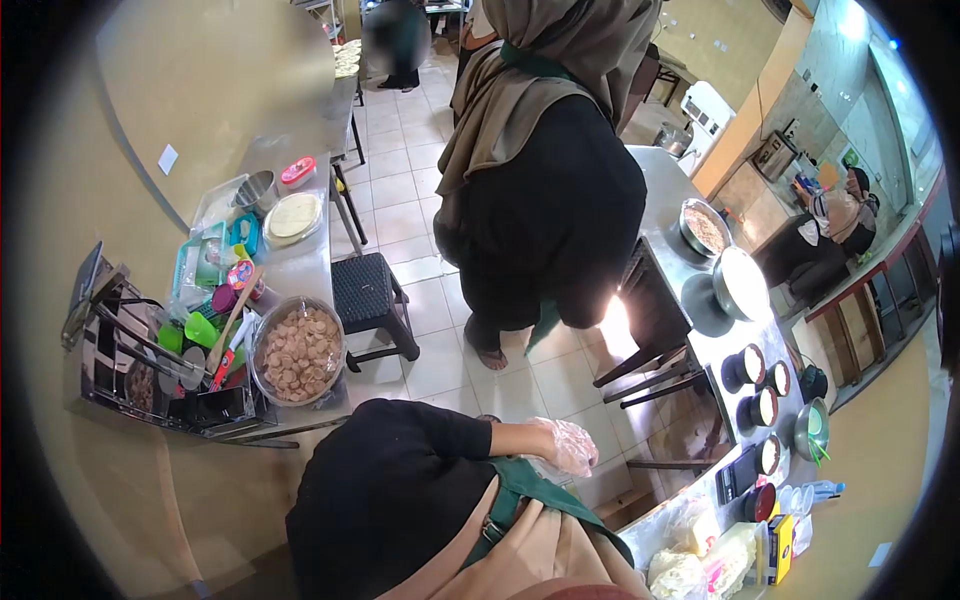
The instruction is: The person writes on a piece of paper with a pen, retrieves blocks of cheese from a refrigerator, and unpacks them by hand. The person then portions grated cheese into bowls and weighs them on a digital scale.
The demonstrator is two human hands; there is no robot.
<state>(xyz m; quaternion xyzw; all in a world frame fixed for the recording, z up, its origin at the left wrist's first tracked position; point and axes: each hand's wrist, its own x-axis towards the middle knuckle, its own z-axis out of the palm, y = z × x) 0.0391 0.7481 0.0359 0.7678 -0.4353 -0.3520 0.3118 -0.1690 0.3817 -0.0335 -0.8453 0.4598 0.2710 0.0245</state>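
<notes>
My left hand wears a clear crinkled plastic glove and reaches out from a black sleeve, across the front of my body. It is above the tiled floor, near the green apron strap. The crinkled plastic hides my fingers, and I see nothing held. My right hand is out of sight. Left of me, a large bowl of round brown pieces sits at the table's edge. To the right, a steel table carries several small dark pots topped with white and a black scale.
A person in dark clothes stands just ahead between the tables. A black stool is by the left table, with flat round dough beyond. A chair stands by the right table, where bagged food lies nearest me.
</notes>
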